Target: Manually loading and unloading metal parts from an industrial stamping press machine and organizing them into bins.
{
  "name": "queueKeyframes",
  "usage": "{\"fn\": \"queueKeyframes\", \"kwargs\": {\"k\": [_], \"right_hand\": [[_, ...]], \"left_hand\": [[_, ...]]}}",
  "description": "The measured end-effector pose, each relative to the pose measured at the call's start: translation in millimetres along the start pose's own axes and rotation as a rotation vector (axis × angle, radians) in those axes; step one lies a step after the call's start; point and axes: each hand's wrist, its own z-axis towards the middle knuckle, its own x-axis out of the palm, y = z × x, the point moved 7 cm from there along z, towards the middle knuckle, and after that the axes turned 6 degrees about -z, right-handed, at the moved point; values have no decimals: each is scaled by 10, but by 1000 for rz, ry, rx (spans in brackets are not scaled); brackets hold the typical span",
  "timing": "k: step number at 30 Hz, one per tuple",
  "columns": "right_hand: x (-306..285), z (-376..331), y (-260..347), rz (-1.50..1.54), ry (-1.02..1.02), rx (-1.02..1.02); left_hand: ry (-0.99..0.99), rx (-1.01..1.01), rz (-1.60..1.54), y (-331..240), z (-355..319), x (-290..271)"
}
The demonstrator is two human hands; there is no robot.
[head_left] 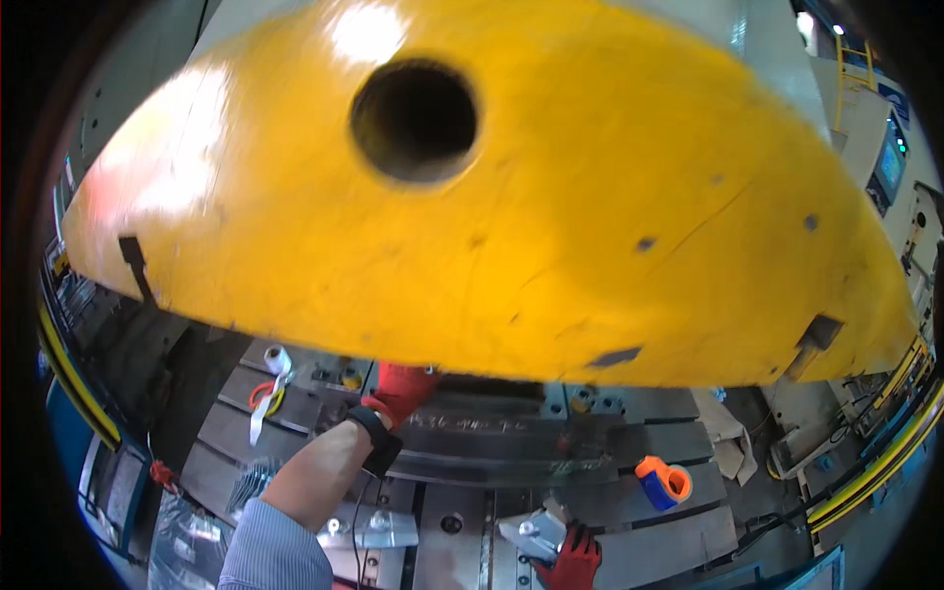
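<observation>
My left hand, in a red glove, reaches in beneath the big yellow press block. Its fingers disappear behind the block's lower edge, so their shape and anything they hold are hidden. A dark band with a square device circles that wrist. Lower down, my right hand, in a red and black glove, grips a shiny bent sheet-metal part at its right end. A long dark steel die lies between my hands and the block. Another bent metal piece rests on the slotted steel bed, left of my right hand.
On the bed's left lie a white roll and red and yellow rings. An orange and blue tape roll sits at right. Clear plastic bags are at lower left. Yellow-black guard rails flank the machine; a control screen stands far right.
</observation>
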Motion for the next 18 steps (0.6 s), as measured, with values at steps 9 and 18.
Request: {"fn": "queueKeyframes", "kwargs": {"k": [9, 18], "right_hand": [[-108, 123, -36, 55, -10, 13], [21, 11, -17, 33, 35, -31]], "left_hand": [[296, -398, -135, -737, -676, -1028], [752, -536, 175, -1, -2161, -1099]]}}
